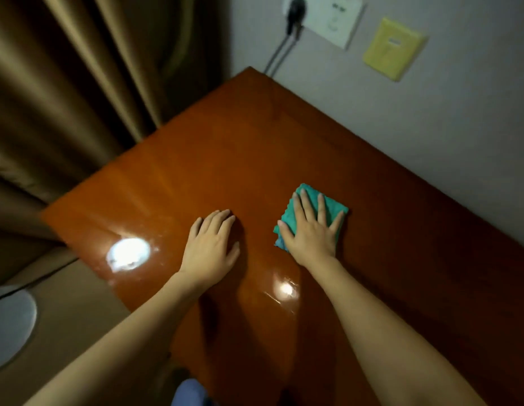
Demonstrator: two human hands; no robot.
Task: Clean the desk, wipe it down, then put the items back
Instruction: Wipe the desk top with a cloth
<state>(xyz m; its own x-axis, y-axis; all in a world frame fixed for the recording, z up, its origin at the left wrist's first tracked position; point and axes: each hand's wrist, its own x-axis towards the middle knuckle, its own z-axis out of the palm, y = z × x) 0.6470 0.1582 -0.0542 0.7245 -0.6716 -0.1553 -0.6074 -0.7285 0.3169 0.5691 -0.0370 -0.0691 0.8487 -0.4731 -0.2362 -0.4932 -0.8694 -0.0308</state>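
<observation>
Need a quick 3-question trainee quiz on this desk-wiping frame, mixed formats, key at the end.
1. True or false: the right hand lies flat, fingers spread, on the teal cloth.
2. What does the left hand rest on?
A. the cloth
B. the bare desk
C. the curtain
3. Fill in: a black plug sits in the white wall ____.

Key
1. True.
2. B; it touches the wood beside the cloth, apart from it.
3. socket.
</observation>
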